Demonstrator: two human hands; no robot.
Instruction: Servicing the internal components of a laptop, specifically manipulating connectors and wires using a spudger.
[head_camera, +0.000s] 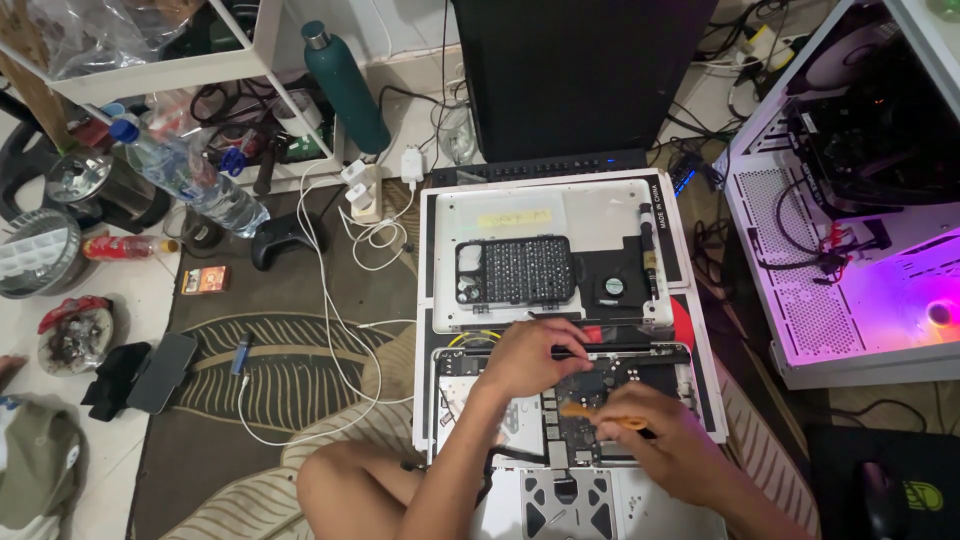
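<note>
Over the opened laptop (560, 400) on the floor, near centre, both hands work its exposed board

Head view: left hand (525, 355) curled, pressing a thin dark tool lying left-right; right hand (655, 425) just nearer and right, gripping an orange tool (600, 415) whose tip points left toward the board

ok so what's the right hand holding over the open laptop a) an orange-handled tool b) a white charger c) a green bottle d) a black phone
a: the right hand has its grip shut on an orange-handled tool over the opened laptop, while the green bottle stands far back on the floor and the left hand rests on the laptop's upper edge.
</note>
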